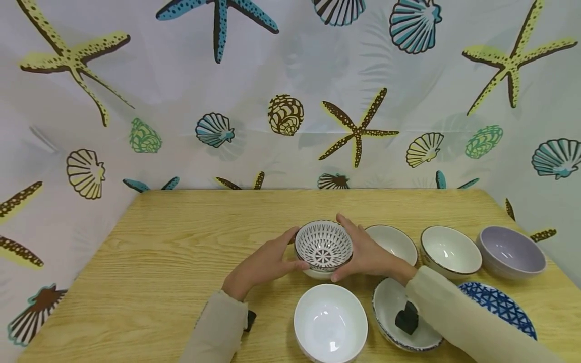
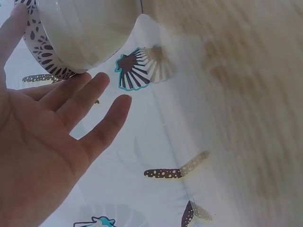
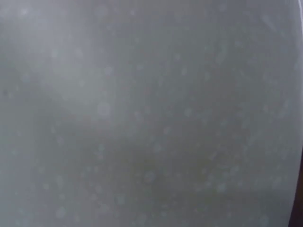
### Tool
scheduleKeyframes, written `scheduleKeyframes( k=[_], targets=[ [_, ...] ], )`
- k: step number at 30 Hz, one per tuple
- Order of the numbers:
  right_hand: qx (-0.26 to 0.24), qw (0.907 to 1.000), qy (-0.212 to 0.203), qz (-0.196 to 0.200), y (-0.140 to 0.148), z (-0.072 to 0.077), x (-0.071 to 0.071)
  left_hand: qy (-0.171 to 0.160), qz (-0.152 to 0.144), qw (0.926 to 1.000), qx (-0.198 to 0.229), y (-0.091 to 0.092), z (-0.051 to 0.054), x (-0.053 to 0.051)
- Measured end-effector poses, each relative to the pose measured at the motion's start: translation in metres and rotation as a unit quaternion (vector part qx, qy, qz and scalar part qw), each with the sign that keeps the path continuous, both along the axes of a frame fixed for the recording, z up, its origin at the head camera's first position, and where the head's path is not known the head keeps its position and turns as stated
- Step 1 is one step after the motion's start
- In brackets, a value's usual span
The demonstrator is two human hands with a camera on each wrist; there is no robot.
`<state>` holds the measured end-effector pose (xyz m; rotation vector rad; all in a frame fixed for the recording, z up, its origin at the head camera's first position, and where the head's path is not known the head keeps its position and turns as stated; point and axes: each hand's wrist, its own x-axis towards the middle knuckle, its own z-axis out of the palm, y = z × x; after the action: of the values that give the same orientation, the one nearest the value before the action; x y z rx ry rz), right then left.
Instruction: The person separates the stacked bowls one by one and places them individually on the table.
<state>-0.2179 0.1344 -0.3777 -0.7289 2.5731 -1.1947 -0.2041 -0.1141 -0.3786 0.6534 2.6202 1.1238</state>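
My two hands hold a brown-and-white patterned bowl (image 1: pixel 323 244) from opposite sides near the middle of the table. On its left rim, my left hand (image 1: pixel 271 262) has the thumb in front and fingers behind. Across from it, my right hand (image 1: pixel 369 254) spans the right rim with thumb and fingers. A pale rounded surface (image 1: pixel 317 275) shows beneath the patterned bowl; whether it is a second bowl I cannot tell. The left wrist view shows my left hand (image 2: pixel 47 137) with fingertips at the patterned band (image 2: pixel 45 54). Only a blurred grey-white surface (image 3: pixel 151 113) fills the right wrist view.
A white bowl (image 1: pixel 330 322) stands nearest me. A speckled-rim bowl (image 1: pixel 386 302) lies partly under my right forearm. Along the right stand two cream bowls (image 1: pixel 392 242), (image 1: pixel 449 249), a lilac bowl (image 1: pixel 510 252) and a blue patterned plate (image 1: pixel 499 307). A shell-print cloth (image 1: pixel 272 65) hangs behind.
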Motion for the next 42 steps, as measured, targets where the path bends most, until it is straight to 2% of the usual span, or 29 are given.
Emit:
scheduleKeyframes(
  k=[3,9,17,23,27,35,42],
  targets=[
    [0.026,0.9995,0.020,0.004,-0.002,-0.001,0.000,-0.010,-0.008,0.9999,-0.003,-0.001,-0.002,0.000],
    [0.034,0.9989,0.030,0.011,-0.003,-0.002,-0.002,-0.022,-0.032,0.9992,-0.008,-0.004,-0.005,-0.001],
    [0.028,0.9989,0.036,0.008,-0.004,-0.002,-0.001,-0.001,-0.055,0.9985,0.002,-0.005,-0.007,-0.001],
    [0.023,0.9990,0.039,-0.003,-0.004,-0.004,0.001,0.015,-0.056,0.9984,0.002,-0.003,-0.011,-0.001],
    [0.003,0.9992,0.038,-0.007,-0.005,-0.004,0.002,0.018,-0.051,0.9985,-0.006,-0.004,-0.011,-0.001],
    [-0.048,0.9987,0.007,-0.015,-0.005,-0.003,0.004,0.011,-0.035,0.9991,-0.024,-0.003,-0.007,0.000],
    [-0.049,0.9982,-0.002,-0.034,0.000,0.002,0.006,0.004,-0.022,0.9992,-0.034,-0.001,-0.006,0.000]
  ],
)
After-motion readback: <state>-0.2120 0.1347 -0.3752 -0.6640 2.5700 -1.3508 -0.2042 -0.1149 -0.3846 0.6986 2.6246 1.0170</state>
